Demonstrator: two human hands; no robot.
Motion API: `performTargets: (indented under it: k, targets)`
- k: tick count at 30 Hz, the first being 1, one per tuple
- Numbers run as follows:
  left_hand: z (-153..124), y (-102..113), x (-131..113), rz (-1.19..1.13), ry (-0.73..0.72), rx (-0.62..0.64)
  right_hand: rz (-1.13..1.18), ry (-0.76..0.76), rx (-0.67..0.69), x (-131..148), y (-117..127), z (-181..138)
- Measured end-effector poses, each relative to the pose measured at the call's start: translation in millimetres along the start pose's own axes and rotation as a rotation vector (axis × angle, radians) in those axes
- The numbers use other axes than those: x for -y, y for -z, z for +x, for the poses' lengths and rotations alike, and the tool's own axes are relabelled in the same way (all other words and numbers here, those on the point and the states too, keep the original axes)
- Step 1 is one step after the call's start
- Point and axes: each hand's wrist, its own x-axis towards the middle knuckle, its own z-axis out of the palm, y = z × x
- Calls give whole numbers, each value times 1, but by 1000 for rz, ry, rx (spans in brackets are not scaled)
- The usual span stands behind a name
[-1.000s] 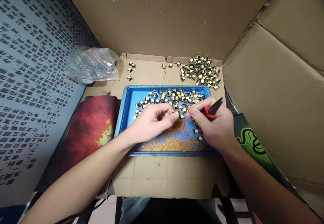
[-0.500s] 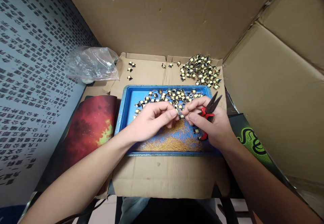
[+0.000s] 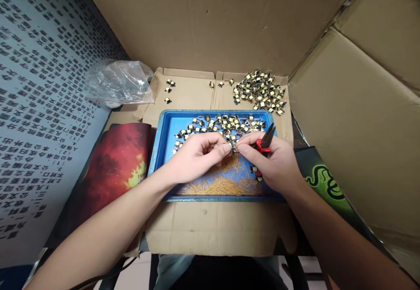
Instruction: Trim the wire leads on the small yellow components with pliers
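Note:
Over the blue tray (image 3: 183,199), my left hand (image 3: 205,156) is closed, pinching a small wire-wound coil (image 3: 233,146) that the fingertips partly hide. My right hand (image 3: 274,158) meets it from the right, thumb and forefinger pinched at the coil's side, where a thin wire seems to be. Tucked in that same hand are long-nose pliers (image 3: 266,139) with red handles, their dark jaws pointing up and away. Behind the hands lies a heap of yellow-and-black coils (image 3: 229,121) in the tray. Cut copper-coloured wire bits (image 3: 219,187) cover the tray's near part.
A larger pile of coils (image 3: 259,91) lies on the cardboard at back right, with a few loose coils (image 3: 168,89) at back left. A clear plastic bag (image 3: 121,82) sits at left, above a red patterned mat (image 3: 114,167). Cardboard walls (image 3: 210,27) enclose the back and right.
My right hand has moved slightly left, its thumb and forefinger closing in at the coil. The pliers have shifted left and tilted more upright with it. My left hand stays almost in place.

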Motion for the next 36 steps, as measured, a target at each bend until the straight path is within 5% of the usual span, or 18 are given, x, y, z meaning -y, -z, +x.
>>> performTargets:
  k: [14, 27, 36]
  targets:
    - [3, 2, 3, -11, -50, 28, 104, -144, 156, -5, 0, 0]
    - [2, 1, 1, -97, 4, 123, -24, -87, 75, 2, -4, -11]
    - [3, 2, 1, -29, 0, 45, 357, -203, 151, -14, 1, -7]
